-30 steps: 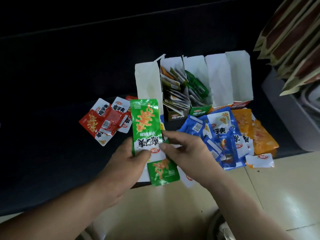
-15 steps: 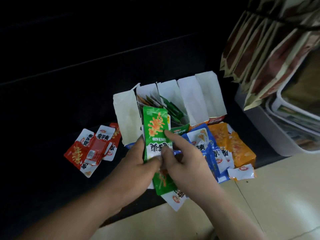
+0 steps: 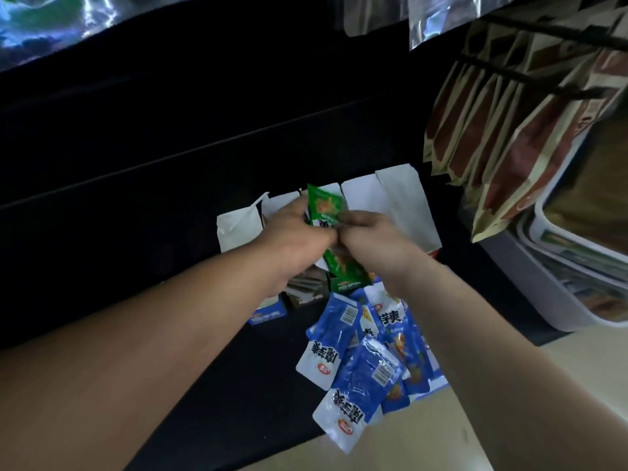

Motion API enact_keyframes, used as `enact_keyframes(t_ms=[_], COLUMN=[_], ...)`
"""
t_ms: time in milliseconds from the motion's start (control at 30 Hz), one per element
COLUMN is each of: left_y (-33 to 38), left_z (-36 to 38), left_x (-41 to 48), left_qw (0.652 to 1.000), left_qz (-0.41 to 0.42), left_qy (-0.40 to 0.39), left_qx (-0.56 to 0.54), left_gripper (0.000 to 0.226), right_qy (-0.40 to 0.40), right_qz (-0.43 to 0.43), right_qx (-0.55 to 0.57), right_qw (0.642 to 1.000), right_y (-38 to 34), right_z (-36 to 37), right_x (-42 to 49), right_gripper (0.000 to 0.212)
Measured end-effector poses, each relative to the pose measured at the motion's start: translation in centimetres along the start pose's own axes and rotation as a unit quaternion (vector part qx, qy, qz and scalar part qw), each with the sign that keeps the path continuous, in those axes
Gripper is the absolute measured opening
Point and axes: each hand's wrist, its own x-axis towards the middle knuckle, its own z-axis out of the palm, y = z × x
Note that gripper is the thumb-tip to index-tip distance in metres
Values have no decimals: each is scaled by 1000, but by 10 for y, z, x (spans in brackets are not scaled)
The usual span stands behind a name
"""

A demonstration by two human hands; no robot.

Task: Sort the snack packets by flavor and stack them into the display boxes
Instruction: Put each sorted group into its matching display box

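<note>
Two hands on the green packets point(image 3: 325, 207): left hand point(image 3: 295, 239) and right hand point(image 3: 370, 239) meet mid-stack, fingers curled, pinching it from either side just above the green display box point(image 3: 346, 285). My call: square the edges, keep the faces one way, and slide the packets in upright along the white flap point(image 3: 407, 205). Blue packets point(image 3: 353, 355) lie loose in front of the boxes. Legible: "芋爽" on one blue packet. Red oval logo and green box print are too small to read.
</note>
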Motion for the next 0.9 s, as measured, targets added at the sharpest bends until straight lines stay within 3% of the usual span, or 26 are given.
enact_keyframes(t_ms=[100,233,367,500,633,700,767,833,900], left_y=[-12,-12,-16,-26,-50,-71,-100,-130,-154], left_z=[6,-1,-7,-9,-4,6,19,32,44], left_x=[-2,-5,2,-1,-21,-37,-54,-72,-85], left_qw=[999,997,986,989,988,989,993,995,979], left_qz=[-39,-11,-11,19,29,18,12,26,43], left_qy=[7,61,88,97,122,120,108,66,-31], left_qx=[-1,-51,-141,-108,-90,-79,-43,63,195], left_gripper=[37,9,17,21,20,18,16,19,59], right_qy=[-6,31,42,46,143,169,149,123,100], right_qz=[36,-4,-22,-12,-136,-173,-170,-149,-121], right_qx=[-44,15,3,36,-134,-157,-161,-248,-359], right_qw=[998,999,999,998,971,957,961,949,920], right_y=[13,14,5,1,24,42,65,94,122], right_z=[0,-8,-14,-12,-7,-1,5,5,2], right_x=[4,7,8,6,-21,-49,-77,-99,-112], right_gripper=[21,31,25,21,28,26,18,10,11])
